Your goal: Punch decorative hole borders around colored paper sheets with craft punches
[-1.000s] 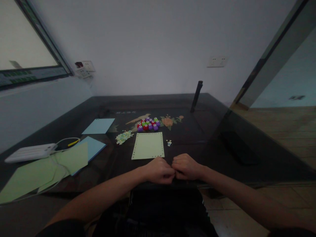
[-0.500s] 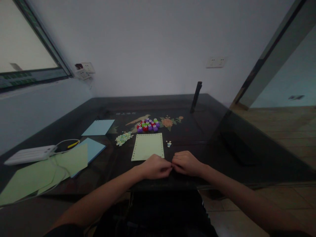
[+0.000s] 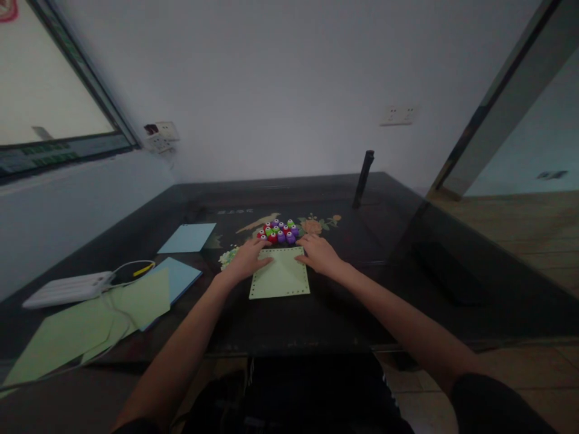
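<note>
A pale green paper sheet (image 3: 280, 278) with small holes punched along its edges lies on the dark glass table (image 3: 344, 313). My left hand (image 3: 246, 259) rests flat on the sheet's far left corner, fingers stretched out. At the far right corner my right hand (image 3: 319, 253) lies the same way, fingers extended. Just beyond both hands sits a cluster of small coloured punches (image 3: 278, 231) in red, green and purple. A little heap of paper bits (image 3: 226, 257) shows partly behind my left hand.
To the left lie blue sheets (image 3: 187, 238), green sheets (image 3: 81, 322), a white power bank (image 3: 67, 289) with a cable. A dark upright post (image 3: 364, 178) stands at the back right. Wall sockets (image 3: 398, 114) are on the far wall. The table's front edge is close to me.
Both hands left the table's near edge, where they were clenched together, and reached forward onto the far corners of the green sheet, now opened flat.
</note>
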Demonstrator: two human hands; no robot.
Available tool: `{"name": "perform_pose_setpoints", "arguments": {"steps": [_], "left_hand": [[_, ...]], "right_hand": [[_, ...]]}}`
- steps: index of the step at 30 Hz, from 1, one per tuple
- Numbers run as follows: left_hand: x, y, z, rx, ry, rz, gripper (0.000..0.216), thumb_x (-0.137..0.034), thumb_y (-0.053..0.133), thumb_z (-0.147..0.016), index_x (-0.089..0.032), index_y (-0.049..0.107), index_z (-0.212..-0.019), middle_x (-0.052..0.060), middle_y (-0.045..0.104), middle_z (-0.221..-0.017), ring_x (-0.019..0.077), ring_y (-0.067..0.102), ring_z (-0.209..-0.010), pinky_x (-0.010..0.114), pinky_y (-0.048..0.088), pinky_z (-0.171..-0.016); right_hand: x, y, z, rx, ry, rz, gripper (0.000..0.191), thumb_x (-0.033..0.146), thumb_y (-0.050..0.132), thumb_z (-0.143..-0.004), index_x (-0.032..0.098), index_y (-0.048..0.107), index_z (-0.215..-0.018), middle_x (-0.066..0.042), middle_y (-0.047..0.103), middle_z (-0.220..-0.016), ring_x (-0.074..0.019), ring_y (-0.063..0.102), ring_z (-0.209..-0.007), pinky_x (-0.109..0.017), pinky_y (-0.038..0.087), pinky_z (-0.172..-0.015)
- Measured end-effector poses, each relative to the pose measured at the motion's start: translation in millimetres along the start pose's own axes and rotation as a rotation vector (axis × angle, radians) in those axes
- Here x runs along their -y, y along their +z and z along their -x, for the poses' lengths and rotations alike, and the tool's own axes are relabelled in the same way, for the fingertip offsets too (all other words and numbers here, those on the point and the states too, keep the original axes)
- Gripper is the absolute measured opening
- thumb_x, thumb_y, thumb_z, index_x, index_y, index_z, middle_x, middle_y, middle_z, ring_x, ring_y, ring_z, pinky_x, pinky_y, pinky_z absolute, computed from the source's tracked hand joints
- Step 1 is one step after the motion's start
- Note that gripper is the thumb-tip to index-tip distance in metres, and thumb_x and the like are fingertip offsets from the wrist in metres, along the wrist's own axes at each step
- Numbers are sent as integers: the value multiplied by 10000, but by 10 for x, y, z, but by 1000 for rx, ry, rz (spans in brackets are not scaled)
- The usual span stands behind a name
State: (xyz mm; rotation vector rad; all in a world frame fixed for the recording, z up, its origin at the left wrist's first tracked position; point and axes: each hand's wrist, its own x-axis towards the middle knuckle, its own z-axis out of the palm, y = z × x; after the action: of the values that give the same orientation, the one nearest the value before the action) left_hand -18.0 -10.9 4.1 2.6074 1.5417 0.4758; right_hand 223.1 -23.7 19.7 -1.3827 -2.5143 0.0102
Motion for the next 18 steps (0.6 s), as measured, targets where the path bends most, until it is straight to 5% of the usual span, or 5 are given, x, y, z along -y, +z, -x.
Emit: {"name": "perform_pose_setpoints", "arguments": {"steps": [6, 18], "left_hand": [[-3, 19, 77, 64, -45, -43, 532, -415, 592, -779, -224, 481, -1262, 134, 483, -1312, 324, 427, -1208, 506, 341, -960], [42, 48, 44, 129, -117, 9, 560, -379, 620, -753, -213, 477, -1269, 145, 473, -1334, 330, 429, -1225, 498, 340, -977]], "right_hand": [[-24, 153, -130, 83, 40, 15, 552, 450, 643, -751, 161, 536, -1209, -150, 546, -1200, -328, 444, -1142, -448, 397, -857], [-91, 242, -83, 112, 49, -35, 542, 463, 610, -780, 165, 528, -1225, -155, 497, -1241, -326, 425, -1136, -442, 382, -859]]}}
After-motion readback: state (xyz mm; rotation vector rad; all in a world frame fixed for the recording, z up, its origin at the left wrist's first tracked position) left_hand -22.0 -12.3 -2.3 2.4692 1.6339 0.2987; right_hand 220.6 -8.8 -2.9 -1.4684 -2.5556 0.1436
